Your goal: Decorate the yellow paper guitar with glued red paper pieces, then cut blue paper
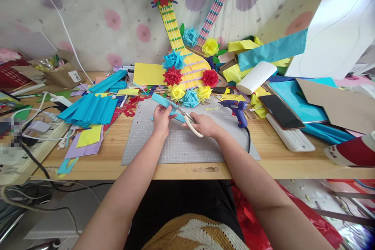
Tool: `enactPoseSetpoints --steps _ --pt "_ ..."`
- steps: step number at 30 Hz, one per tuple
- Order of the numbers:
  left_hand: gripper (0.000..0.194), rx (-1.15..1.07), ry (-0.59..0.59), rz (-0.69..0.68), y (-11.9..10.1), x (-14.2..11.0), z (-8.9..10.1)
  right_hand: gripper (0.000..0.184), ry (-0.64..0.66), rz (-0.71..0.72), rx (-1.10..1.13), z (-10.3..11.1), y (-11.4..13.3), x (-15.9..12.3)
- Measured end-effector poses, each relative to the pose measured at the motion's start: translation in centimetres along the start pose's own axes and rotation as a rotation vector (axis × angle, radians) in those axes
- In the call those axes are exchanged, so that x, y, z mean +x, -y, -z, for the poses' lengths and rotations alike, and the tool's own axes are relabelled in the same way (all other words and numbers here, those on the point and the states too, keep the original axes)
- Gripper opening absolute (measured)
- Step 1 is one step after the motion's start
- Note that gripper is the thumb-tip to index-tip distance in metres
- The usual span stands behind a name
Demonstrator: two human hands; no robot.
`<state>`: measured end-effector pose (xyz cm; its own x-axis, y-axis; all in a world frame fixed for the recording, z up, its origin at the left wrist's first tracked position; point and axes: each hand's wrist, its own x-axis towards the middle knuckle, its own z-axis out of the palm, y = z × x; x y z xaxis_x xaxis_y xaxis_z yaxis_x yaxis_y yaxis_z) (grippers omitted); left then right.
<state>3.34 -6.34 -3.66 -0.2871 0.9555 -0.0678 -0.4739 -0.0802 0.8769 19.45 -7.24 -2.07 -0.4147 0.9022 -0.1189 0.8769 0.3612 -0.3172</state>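
Observation:
My left hand [161,119] pinches a light blue paper strip [159,99] above the grey cutting mat [146,144]. In my right hand [203,125] is a pair of scissors [192,126] with white handles, its blades pointing up and left to the strip. Whether the blades touch the paper, I cannot tell. Another piece of blue paper [179,117] shows behind my fingers, partly hidden. Just beyond the hands stands a yellow paper guitar [190,62] decorated with red, blue and yellow paper flowers.
A blue glue gun [238,110] lies on the mat's right side, its cable trailing forward. Folded blue crepe paper [90,111] and scraps cover the left. To the right are a phone [281,111], a white keyboard [290,133] and a red-and-white cup [351,150]. A pink guitar [212,13] leans behind.

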Motion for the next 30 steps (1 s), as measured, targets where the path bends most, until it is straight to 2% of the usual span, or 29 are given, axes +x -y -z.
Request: enactPoseSetpoints --steps 8,14,19,22,26,30 --pt "0.032 0.053 0.0 -0.062 -0.2 -0.1 0.2 0.053 0.0 0.031 0.054 -0.1 -0.4 0.1" --pt "0.034 0.116 0.048 -0.107 -0.1 0.3 0.4 0.046 0.025 0.062 0.128 0.3 -1.0 0.1" --pt "0.046 0.135 0.036 -0.123 -0.1 0.5 0.4 0.044 0.069 0.1 0.231 0.8 -1.4 0.0" --pt "0.05 0.124 0.035 -0.083 -0.4 0.4 0.3 0.044 0.075 0.106 0.286 0.7 -1.5 0.1" --pt "0.035 0.138 0.105 0.039 -0.5 0.3 0.3 0.042 0.077 0.11 0.374 0.6 -1.6 0.3" --pt "0.029 0.151 0.103 0.049 -0.4 0.3 0.4 0.041 0.097 0.106 0.427 0.8 -1.6 0.1"
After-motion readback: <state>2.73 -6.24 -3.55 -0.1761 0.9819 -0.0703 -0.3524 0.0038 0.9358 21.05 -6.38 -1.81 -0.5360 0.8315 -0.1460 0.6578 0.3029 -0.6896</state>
